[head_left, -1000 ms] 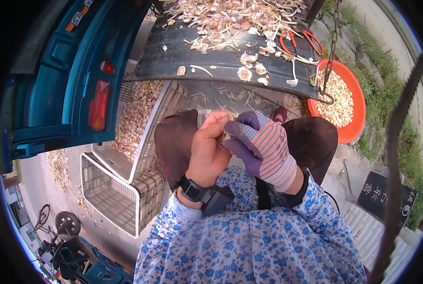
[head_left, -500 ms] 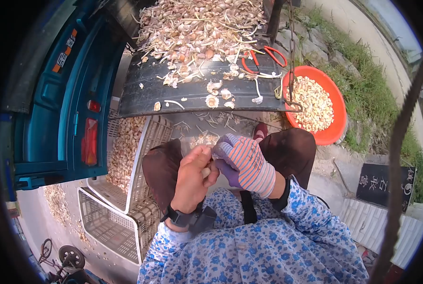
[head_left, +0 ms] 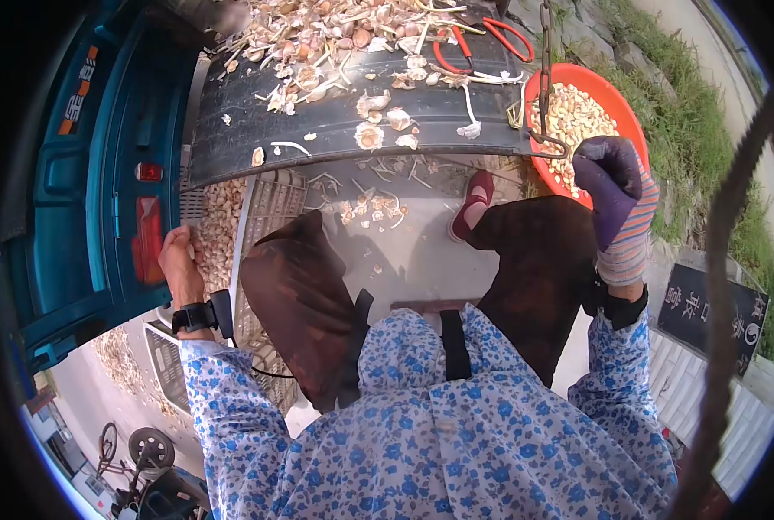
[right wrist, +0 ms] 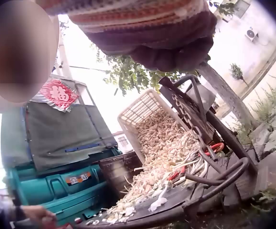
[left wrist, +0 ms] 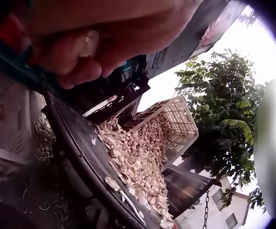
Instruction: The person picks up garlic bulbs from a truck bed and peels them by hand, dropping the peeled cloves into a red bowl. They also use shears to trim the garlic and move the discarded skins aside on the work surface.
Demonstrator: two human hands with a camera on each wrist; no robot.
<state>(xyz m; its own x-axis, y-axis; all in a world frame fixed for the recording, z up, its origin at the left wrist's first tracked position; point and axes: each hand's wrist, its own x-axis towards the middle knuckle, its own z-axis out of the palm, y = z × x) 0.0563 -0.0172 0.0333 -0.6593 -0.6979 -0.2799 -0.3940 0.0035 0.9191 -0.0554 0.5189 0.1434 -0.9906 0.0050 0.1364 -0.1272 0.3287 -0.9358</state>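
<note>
My bare left hand [head_left: 182, 269] is over the left crate of garlic cloves [head_left: 222, 225], beside the truck's red tail light. Its fingers are curled, and a pale garlic clove [left wrist: 89, 44] shows between them in the left wrist view. At the orange basin's near edge is my right hand [head_left: 621, 204], in a striped glove with purple fingers. The gloved fingers are curled in, with nothing showing in them. Pale cloves [head_left: 573, 121] fill much of the orange basin [head_left: 625, 100].
A dark truck-bed ledge [head_left: 335, 139] ahead bears a garlic heap [head_left: 318, 39], loose peels and red-handled cutters [head_left: 453, 52]. A chain [head_left: 545, 78] and metal hook hang at its right corner. A blue-green truck panel [head_left: 75, 208] is at left. Scraps [head_left: 374, 206] litter the ground.
My hands, together over the lap before, have parted. The left has moved out to the crate, the right out to the orange basin. The head view has shifted as well.
</note>
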